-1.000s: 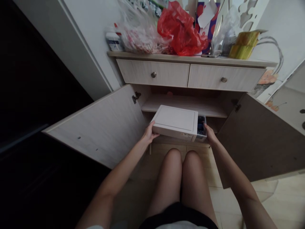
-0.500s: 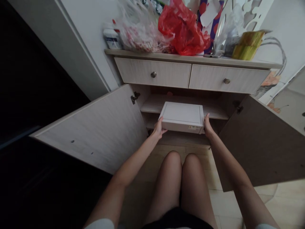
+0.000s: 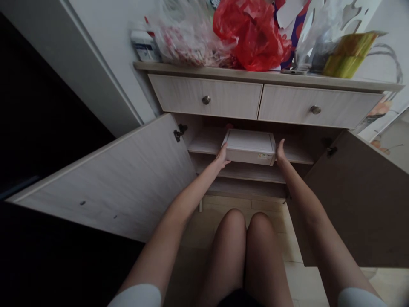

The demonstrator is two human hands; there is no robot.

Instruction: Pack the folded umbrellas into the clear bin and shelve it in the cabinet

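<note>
A flat white box (image 3: 250, 140) with a small label on its front is partly inside the open cabinet, level with the upper shelf (image 3: 203, 143). My left hand (image 3: 223, 157) grips its left front corner, thumb up along the side and fingers under the edge. On the opposite side, my right hand (image 3: 280, 152) presses against the right end with its thumb pointing up; most of its fingers are hidden. Whether the box rests on the shelf I cannot tell.
Cabinet doors stand swung out at the left (image 3: 121, 179) and right (image 3: 354, 200). Above are two closed drawers (image 3: 207, 96). The cabinet top holds a red plastic bag (image 3: 252, 36), a clear bag (image 3: 187, 42), a white bottle (image 3: 145, 44) and a yellow package (image 3: 349, 53).
Both hands have pushed the white box forward, deeper into the cabinet over the upper shelf. The lower shelf now shows more below it. The view has shifted closer.
</note>
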